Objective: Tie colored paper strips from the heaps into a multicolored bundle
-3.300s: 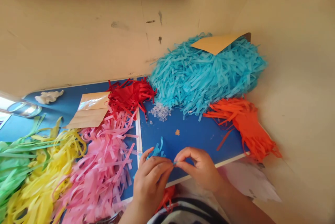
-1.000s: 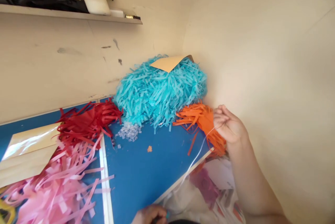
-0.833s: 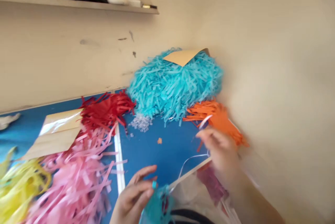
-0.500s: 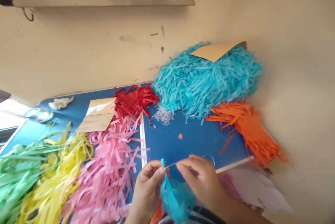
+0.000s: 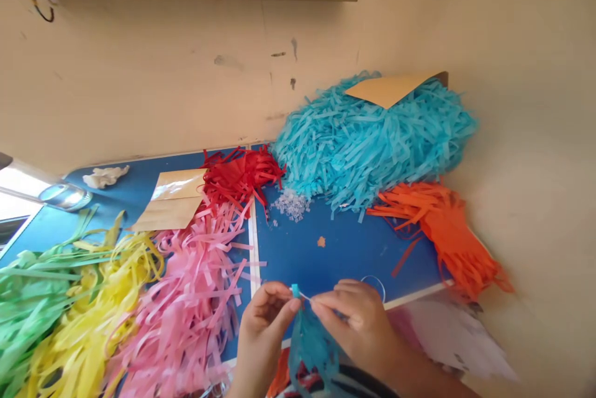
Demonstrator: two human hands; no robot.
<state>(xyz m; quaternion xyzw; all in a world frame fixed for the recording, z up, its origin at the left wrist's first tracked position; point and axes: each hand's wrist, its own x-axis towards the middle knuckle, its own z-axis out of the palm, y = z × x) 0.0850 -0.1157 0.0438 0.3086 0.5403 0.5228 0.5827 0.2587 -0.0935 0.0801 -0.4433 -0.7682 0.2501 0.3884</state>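
Observation:
My left hand (image 5: 265, 323) pinches the top of a small blue paper tassel (image 5: 311, 348) that hangs down over my lap at the near edge of the blue table (image 5: 344, 249). Close beside it, my right hand (image 5: 358, 320) pinches a thin white ribbon (image 5: 372, 280) right at the tassel's top. The ribbon loops up behind my right fingers. Both hands have their fingers closed, thumb against forefinger, and they nearly touch.
A big heap of blue tassels (image 5: 372, 137) with a brown card (image 5: 391, 87) on top fills the back corner. Orange (image 5: 442, 224), red (image 5: 239, 174), pink (image 5: 195, 298), yellow (image 5: 88, 311) and green (image 5: 28, 292) strips lie around. A brown bag (image 5: 172, 199) and clear beads (image 5: 291, 204) sit mid-table.
My right hand, stretched out to the right with the ribbon, came back to the left hand. The blue tassel rose into view, and both hands now pinch at its top.

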